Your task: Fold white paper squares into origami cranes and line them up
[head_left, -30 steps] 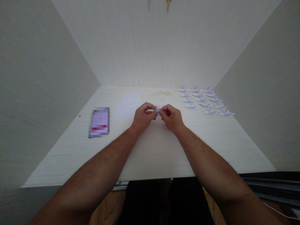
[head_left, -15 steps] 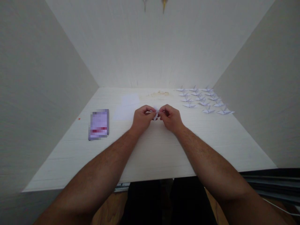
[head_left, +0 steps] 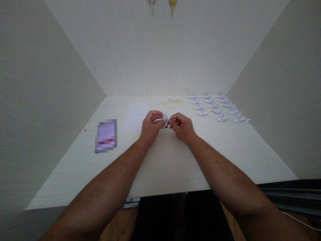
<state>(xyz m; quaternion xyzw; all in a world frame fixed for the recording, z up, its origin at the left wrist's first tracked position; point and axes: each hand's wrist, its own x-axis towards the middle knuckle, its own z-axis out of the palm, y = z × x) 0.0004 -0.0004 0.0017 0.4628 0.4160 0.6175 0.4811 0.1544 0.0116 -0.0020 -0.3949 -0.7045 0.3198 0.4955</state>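
Observation:
Between my two hands, over the middle of the white table, is a small folded paper crane (head_left: 165, 117). My left hand (head_left: 151, 124) pinches it from the left with thumb and fingers. From the other side my right hand (head_left: 182, 125) has its thumb and fingertips closed on the crane's right part. The fingers hide some of the folds. Beyond my right hand, several finished white paper cranes (head_left: 222, 118) stand in rows at the back right. Pale paper sheets (head_left: 135, 117) lie just left of my left hand.
A blurred purple rectangular object (head_left: 106, 135) lies on the table (head_left: 168, 164) at the left, with a small orange bit (head_left: 85, 130) beside it. Pale walls enclose the back and both sides. Yellowish marks (head_left: 173, 100) show near the back edge.
My left fingers have spread a little, and more of the paper crane shows between my hands. The view has tilted slightly upward.

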